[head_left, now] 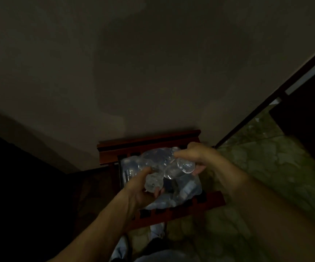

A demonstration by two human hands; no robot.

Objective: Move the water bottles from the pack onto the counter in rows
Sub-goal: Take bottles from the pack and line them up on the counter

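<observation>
A pale wall (pixel 153 63) is filling the upper view, and its base is being touched by the far rail of a dark red wooden rack (pixel 149 141). Marbled green floor (pixel 266 176) is lying open to the right. The plastic-wrapped pack (pixel 188 188) is being carried on the rack's slats, inside its rails. One bottle (pixel 183 165) is being gripped by the curled right hand (pixel 200 157) above the pack; another bottle (pixel 153 183) is being gripped by the curled left hand (pixel 139 188).
</observation>
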